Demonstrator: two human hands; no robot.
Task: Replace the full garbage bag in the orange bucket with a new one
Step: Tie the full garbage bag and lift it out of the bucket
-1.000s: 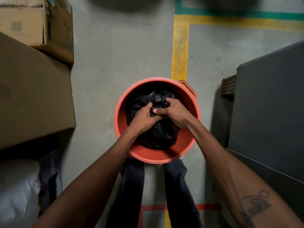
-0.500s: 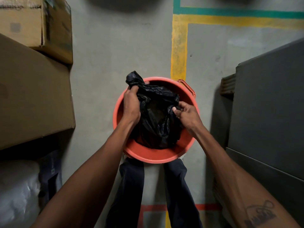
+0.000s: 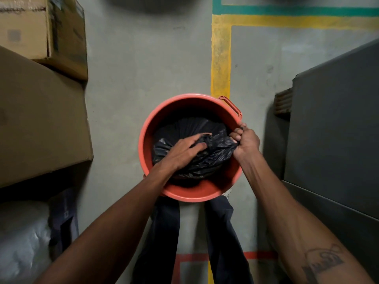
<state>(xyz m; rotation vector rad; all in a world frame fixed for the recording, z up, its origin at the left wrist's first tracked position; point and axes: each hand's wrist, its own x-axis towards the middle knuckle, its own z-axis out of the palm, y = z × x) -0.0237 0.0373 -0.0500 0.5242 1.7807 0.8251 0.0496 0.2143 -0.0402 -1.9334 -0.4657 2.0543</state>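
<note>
Left hand (image 3: pixel 183 150) dropped onto bag (image 3: pixel 218 153), fingers (image 3: pixel 195 138) spread; right hand (image 3: pixel 246 141) grips bag edge.

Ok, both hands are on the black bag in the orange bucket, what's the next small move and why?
Probably curl the left hand round the gathered plastic. It lies flat on the black bag, while only the right hand grips it, near the rim of the orange bucket.

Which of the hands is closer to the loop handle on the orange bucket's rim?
Right. The right hand grips the black plastic garbage bag at the rim beside the orange loop handle; the left hand lies on the bag, farther inward.
</note>
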